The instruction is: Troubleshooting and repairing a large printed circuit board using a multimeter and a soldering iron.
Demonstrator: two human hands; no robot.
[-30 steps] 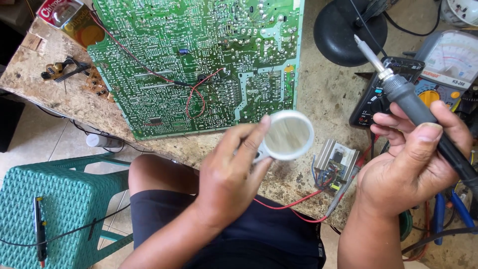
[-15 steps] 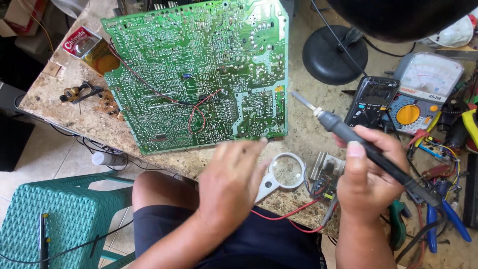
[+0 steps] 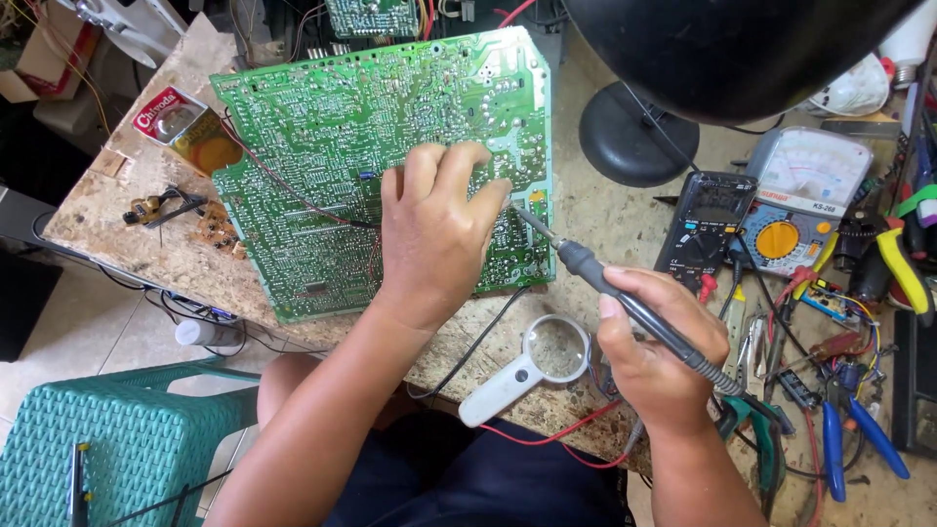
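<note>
**Steadying the board while the iron tip comes in**

I am closing my right hand (image 3: 656,363) around the dark handle of the soldering iron (image 3: 625,304), fingers wrapped and pressed together like a pen grip, with the shaft slanting up and to the left. Its thin metal tip is meeting the solder side of the green circuit board (image 3: 322,137) just beside my left fingertips. I am laying my left hand (image 3: 434,232) flat on the board, fingers spread and bent, pressing down and pinching nothing. The board is lying on the worn workbench (image 3: 605,215), its near edge overhanging toward my lap.

To do this well, I judge I should be keeping my left fingertips clear of the hot tip and holding the board from rocking.

The white-handled magnifying glass (image 3: 535,361) is resting between my hands near the bench edge. Two multimeters (image 3: 771,210) are sitting to the right, beside pliers and loose wires.
</note>
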